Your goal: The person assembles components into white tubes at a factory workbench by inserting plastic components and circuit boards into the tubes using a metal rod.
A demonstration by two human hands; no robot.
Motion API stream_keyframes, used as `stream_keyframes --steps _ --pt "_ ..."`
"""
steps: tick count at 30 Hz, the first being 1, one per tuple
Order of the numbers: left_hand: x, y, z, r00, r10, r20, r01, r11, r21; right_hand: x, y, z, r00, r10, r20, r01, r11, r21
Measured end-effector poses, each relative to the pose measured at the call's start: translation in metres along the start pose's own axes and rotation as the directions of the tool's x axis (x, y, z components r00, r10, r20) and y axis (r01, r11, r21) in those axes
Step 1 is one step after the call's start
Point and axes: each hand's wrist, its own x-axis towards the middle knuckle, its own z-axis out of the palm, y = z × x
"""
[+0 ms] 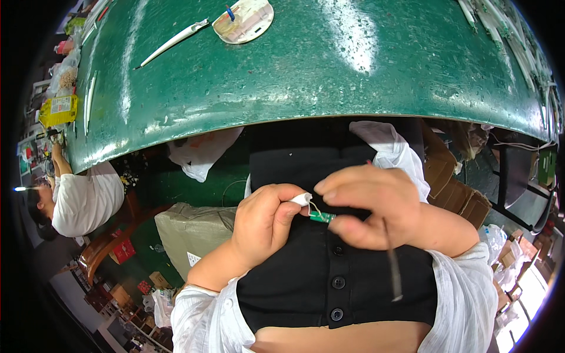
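Note:
My left hand (pixel 265 220) pinches a small white plastic piece (pixel 301 199) between thumb and fingers, close to my body below the table edge. My right hand (pixel 371 206) grips a small green circuit board (pixel 321 217) that is joined to the white piece by thin wires. A thin dark rod-like tool (pixel 392 265) hangs down from my right hand over my black buttoned top. Both hands touch at the small assembly.
A green worktable (pixel 329 65) curves above, with a long white plastic strip (pixel 173 41) and a round beige dish (pixel 244 20) on it. A person in a white shirt (pixel 85 200) sits at the left. Cardboard boxes (pixel 456 188) stand at the right, a grey sack (pixel 191 232) below left.

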Motion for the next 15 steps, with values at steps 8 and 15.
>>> stream_keyframes --steps 8,15 --pt "0.003 -0.001 0.002 0.992 0.123 0.003 -0.123 0.989 0.08 0.004 -0.002 -0.006 0.995 0.03 0.098 -0.019 0.994 -0.108" --pt "0.005 0.004 -0.002 0.97 0.238 0.045 -0.242 0.942 0.234 0.002 -0.009 -0.011 0.971 -0.054 0.231 0.14 0.917 -0.373"
